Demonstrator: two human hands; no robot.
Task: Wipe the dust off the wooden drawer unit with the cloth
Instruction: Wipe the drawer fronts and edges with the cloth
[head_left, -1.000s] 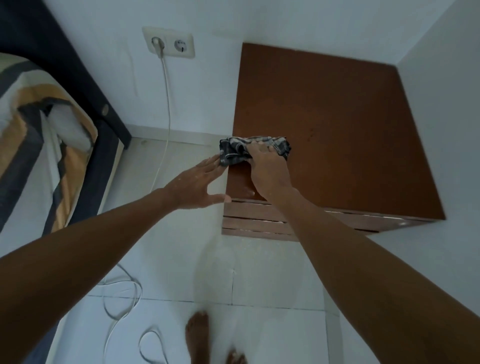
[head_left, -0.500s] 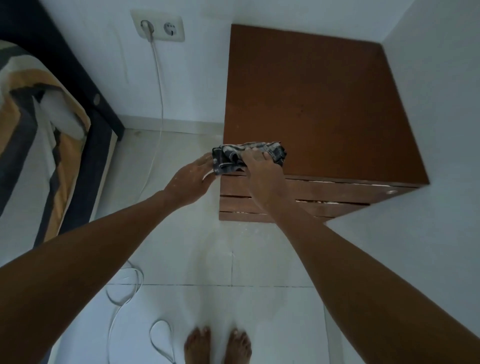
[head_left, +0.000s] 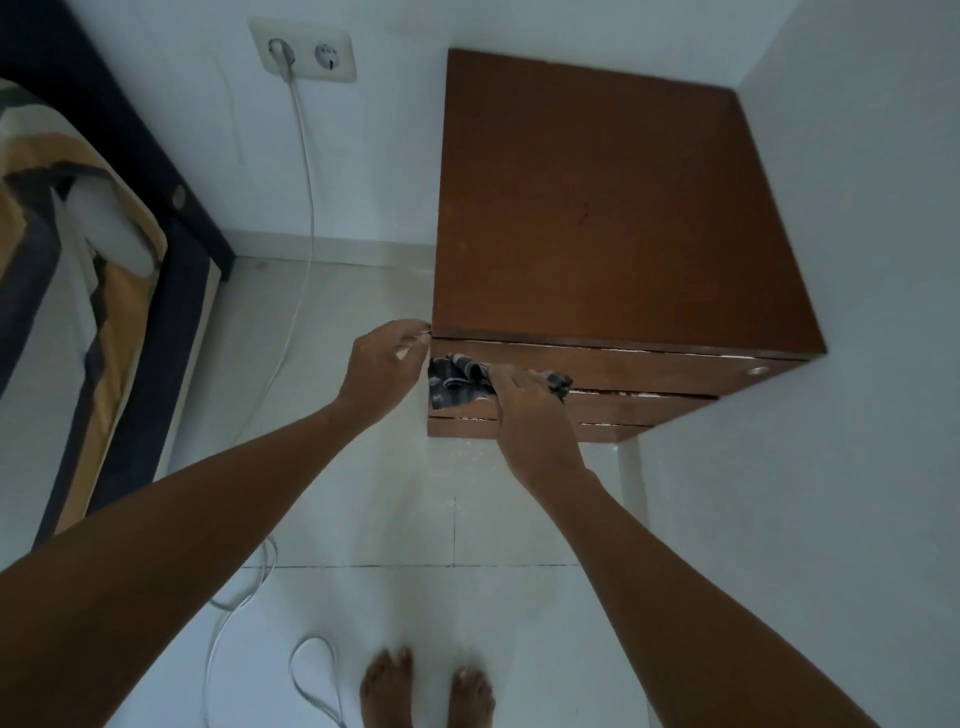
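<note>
The wooden drawer unit (head_left: 597, 208) stands in the room's corner, brown, with drawer fronts facing me. A dark patterned cloth (head_left: 457, 384) lies bunched against the top drawer front at its left end. My right hand (head_left: 524, 410) holds the cloth there, fingers curled over it. Just left of the unit's front left corner is my left hand (head_left: 384, 364), fingers loosely curled and holding nothing, fingertips at the top edge.
A bed (head_left: 67, 291) with a striped cover and dark frame fills the left side. A wall socket (head_left: 304, 52) holds a plug with a white cable (head_left: 306, 208) trailing down to loops on the tiled floor. My bare feet (head_left: 426, 686) stand below. A white wall borders the unit's right.
My right hand has brought the cloth from the unit's top, over the front edge, down onto the top drawer front. My left hand has shifted to the front left corner.
</note>
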